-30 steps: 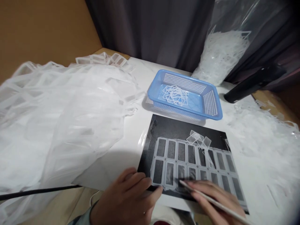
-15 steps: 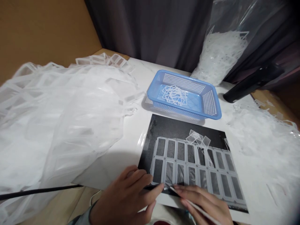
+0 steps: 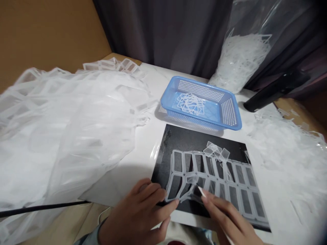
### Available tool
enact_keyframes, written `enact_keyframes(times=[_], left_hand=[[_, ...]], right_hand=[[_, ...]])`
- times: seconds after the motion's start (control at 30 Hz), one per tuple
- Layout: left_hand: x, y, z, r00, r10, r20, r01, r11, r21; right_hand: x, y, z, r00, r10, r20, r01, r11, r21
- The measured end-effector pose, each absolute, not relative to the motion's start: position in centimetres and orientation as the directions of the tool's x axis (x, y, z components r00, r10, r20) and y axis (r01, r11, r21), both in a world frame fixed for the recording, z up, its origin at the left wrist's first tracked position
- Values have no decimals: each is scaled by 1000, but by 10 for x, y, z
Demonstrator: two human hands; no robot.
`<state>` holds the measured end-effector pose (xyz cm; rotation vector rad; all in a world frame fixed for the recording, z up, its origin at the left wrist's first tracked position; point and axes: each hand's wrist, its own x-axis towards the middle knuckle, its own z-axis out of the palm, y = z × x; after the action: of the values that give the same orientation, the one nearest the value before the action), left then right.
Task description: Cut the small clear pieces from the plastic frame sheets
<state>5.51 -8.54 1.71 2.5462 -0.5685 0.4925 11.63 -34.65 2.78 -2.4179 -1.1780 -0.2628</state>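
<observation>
A translucent sheet of joined rectangular frames (image 3: 232,194) lies on a black board (image 3: 189,138). My left hand (image 3: 139,213) is at its lower left corner, fingers partly spread, the index fingertip pressing the sheet's bottom edge. My right hand (image 3: 230,217) is closed around a thin white tool (image 3: 201,191), whose tip is at the sheet's lower row. There the sheet is lifted and bent, and its left frames are skewed. Small clear rectangular pieces (image 3: 216,151) rest on the sheet's upper edge.
Behind the board stands a blue basket (image 3: 231,128) holding thin white frames (image 3: 190,103). A large pile of translucent sheets (image 3: 84,129) covers the left. At the right are a heap of clear scraps (image 3: 288,153), a black cylinder (image 3: 273,90) and a filled plastic bag (image 3: 241,61).
My right hand and the tool have moved up and slightly right, and the sheet's lower edge has lifted and buckled. My left hand has hardly moved.
</observation>
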Motion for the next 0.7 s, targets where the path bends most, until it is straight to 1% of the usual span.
enact_keyframes(times=[0.1, 0.17, 0.27, 0.37, 0.47, 0.57, 0.6, 0.7], left_hand=[[55, -86, 18, 853, -297, 428, -466, -803, 371], [56, -86, 18, 852, -296, 432, -467, -803, 371], [56, -87, 19, 852, -292, 434, -464, -805, 369], [56, -87, 18, 856, -293, 425, -459, -810, 366], [55, -87, 18, 855, -294, 428, -462, -807, 369], [55, -87, 18, 854, -291, 430, -460, -810, 364], [55, -87, 17, 856, -292, 427, -458, -811, 363], [56, -86, 17, 857, -294, 424, -457, -814, 359]], right_hand=[[124, -355, 27, 604, 713, 355, 796, -550, -251], [127, -357, 27, 633, 672, 385, 771, -591, -236], [128, -355, 28, 679, 588, 438, 728, -613, -306], [128, -350, 29, 682, 547, 486, 728, -571, -379], [129, -343, 33, 719, 521, 459, 693, -503, -516], [131, -335, 40, 730, 538, 421, 660, -396, -639], [132, -332, 42, 717, 556, 421, 663, -356, -659], [135, -325, 44, 631, 653, 418, 706, -259, -660]])
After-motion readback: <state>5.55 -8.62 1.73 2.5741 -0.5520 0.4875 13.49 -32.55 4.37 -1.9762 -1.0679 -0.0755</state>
